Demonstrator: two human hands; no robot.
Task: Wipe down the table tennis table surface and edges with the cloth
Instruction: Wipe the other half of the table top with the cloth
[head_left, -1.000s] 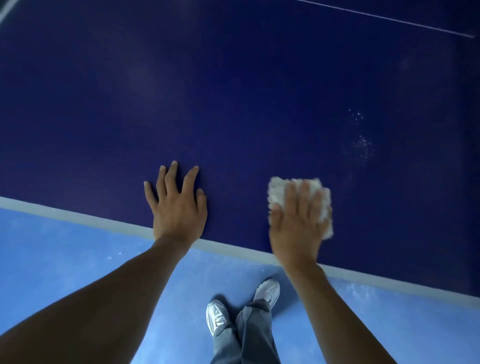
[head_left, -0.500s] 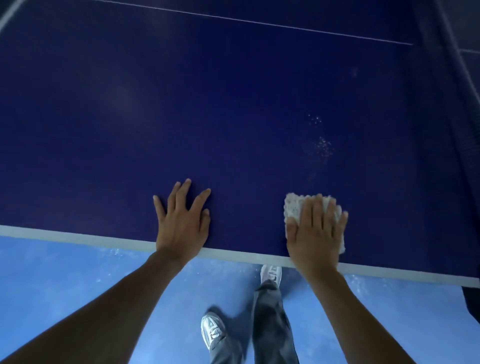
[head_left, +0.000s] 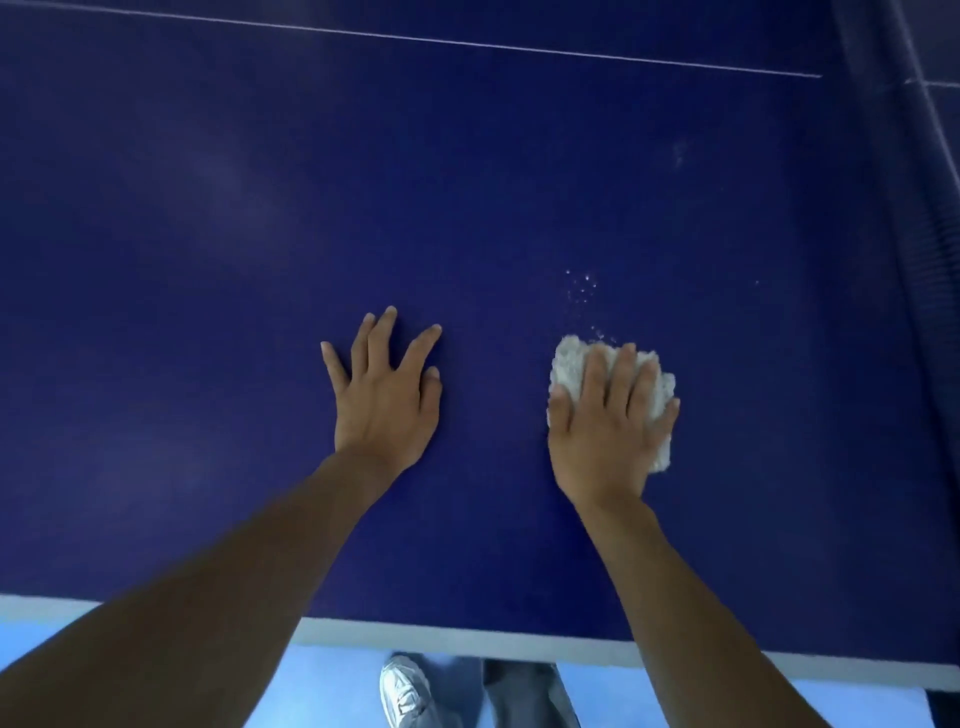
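Well in from the near white edge (head_left: 441, 636) of the dark blue table tennis table (head_left: 208, 260), reaches forward with both arms nearly straight. Lays the left hand (head_left: 387, 400) flat on the bare surface, palm down, fingers straight and fanned apart. Presses the right hand (head_left: 605, 431) flat onto the white cloth (head_left: 569, 364), fingers straight and close together, with the cloth bunched beneath and showing past the fingertips and along the right side. Sets the two hands apart, roughly level. Just beyond the cloth, a scatter of pale specks (head_left: 582, 288).

nubby white cloth (head_left: 569, 364), seemingly matt table (head_left: 260, 234)
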